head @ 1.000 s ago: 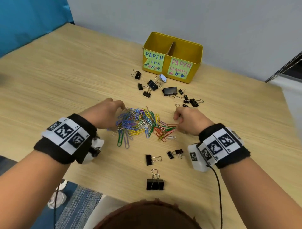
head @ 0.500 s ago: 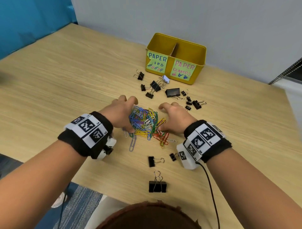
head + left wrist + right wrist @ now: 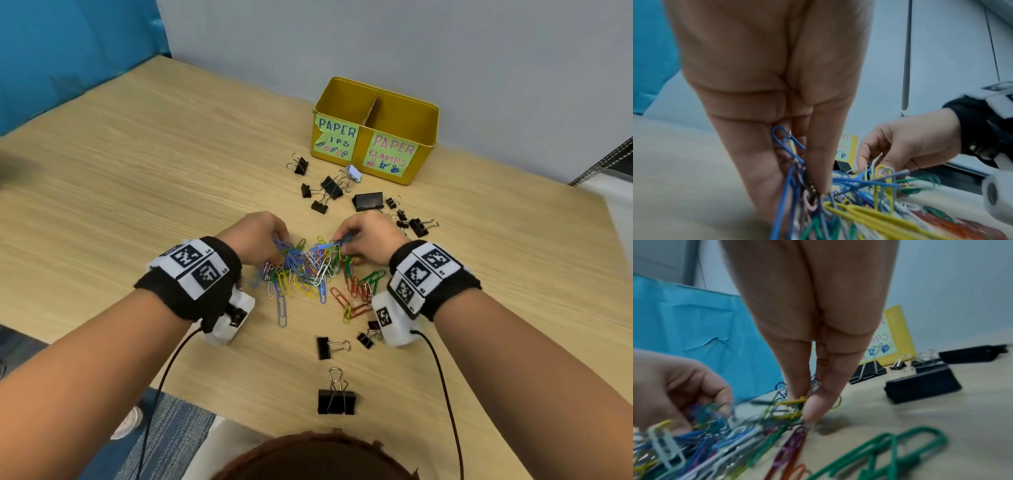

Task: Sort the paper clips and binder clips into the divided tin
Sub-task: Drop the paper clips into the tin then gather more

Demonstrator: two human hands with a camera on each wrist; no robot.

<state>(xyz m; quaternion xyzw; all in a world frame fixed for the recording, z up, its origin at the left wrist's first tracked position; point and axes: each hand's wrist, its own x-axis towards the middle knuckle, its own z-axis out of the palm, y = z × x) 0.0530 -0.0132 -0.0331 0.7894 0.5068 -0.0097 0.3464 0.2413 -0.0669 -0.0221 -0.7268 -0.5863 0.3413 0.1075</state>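
Since half a second ago both hands have closed in on the heap: fingers that lay over its sides now pinch into its top edge, and the pile looks more spread toward the lower right of the frame.

We note the left hand (image 3: 255, 236) at centre frame, fingers curled down, pinching a bunch of blue paper clips; the left wrist view shows the thumb and fingers (image 3: 818, 162) pressed together round them. The right hand (image 3: 368, 234), just right of it, pinches clips at the heap's upper right edge; the right wrist view shows yellow ones caught between its fingertips (image 3: 813, 408).

The paper clips (image 3: 308, 274) lie in a tangled coloured heap on the desk (image 3: 137, 192), between and below the two hands, with red and green strays at lower right.

Binder clips (image 3: 330, 186) are scattered above the hands, near the tin; a larger one (image 3: 368, 201) lies right of that cluster. Two more sit lower down: one (image 3: 323, 347) below the heap, a big one (image 3: 336, 401) near the bottom edge.

The divided tin (image 3: 424, 137) stands upper right, yellow, with labels reading PAPER ..IPS on the left half and PAPER CLAMPS on the right. We cannot see what is inside it.
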